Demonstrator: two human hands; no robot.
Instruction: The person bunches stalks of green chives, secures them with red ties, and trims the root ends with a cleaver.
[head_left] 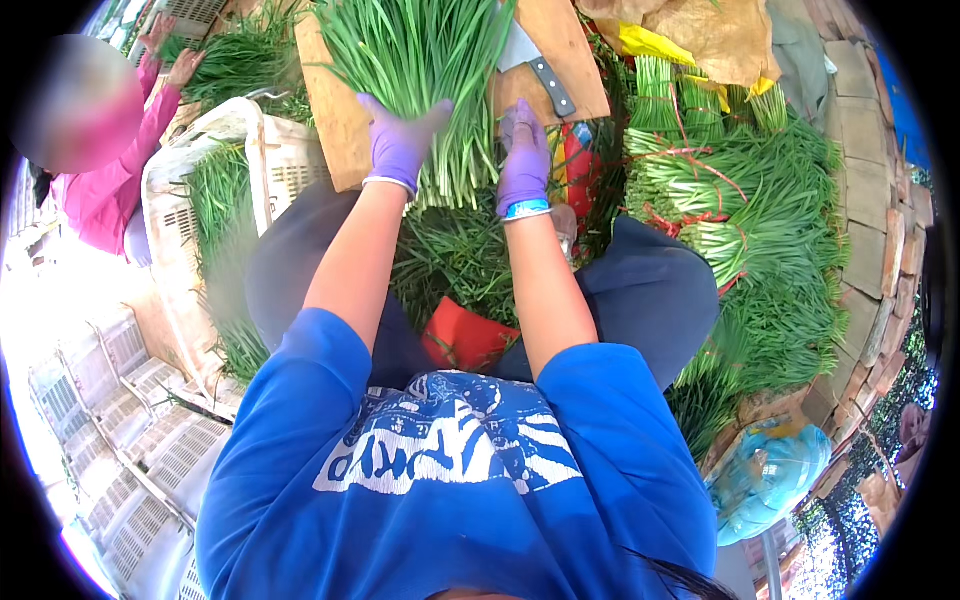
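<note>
A large bunch of long green chives (415,50) lies on a wooden board (575,45) in front of me, pale stem ends toward me and over the board's near edge. My left hand (400,140), in a purple glove, grips the bunch's left side, its blurred fingers over the stems. Beside the stems on the right is my right hand (525,155), gloved too, fingers stretched out; I cannot tell whether it touches them. Just beyond it a knife with a black handle (552,87) lies on the board, its blade partly under the leaves.
Loose greens (450,255) and a red piece (468,335) lie between my knees. Tied chive bundles (740,220) are heaped at right, near a blue plastic bag (770,475). A white crate (160,205) stands at left. Beyond it a person in pink (105,205) handles greens.
</note>
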